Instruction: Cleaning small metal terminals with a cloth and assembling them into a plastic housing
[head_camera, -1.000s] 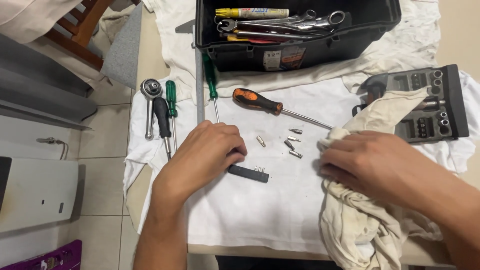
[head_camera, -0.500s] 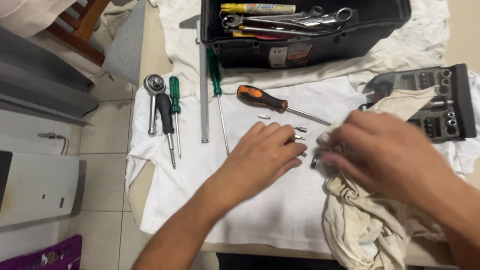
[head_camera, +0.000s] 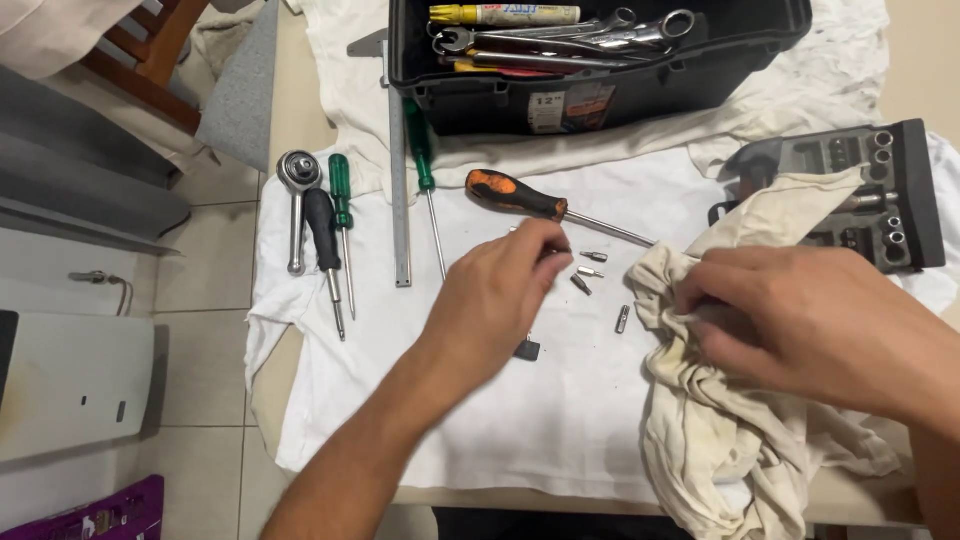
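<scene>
White cloth (head_camera: 560, 440) is covering the table, and small silver screwdriver bits (head_camera: 590, 270) are lying on it near the middle. The left hand (head_camera: 495, 300) is reaching to them, fingers pinched together. The right hand (head_camera: 810, 325) is squeezing a dirty cream rag (head_camera: 720, 440) on the right.

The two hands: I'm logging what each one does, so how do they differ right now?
The left hand reaches over the white cloth toward the small loose bits, fingertips down, holding nothing I can make out. The right hand grips a stained rag, fingers curled into its folds. The left hand sits mid-table; the right hand is beside the socket set. Both are bare.
</scene>
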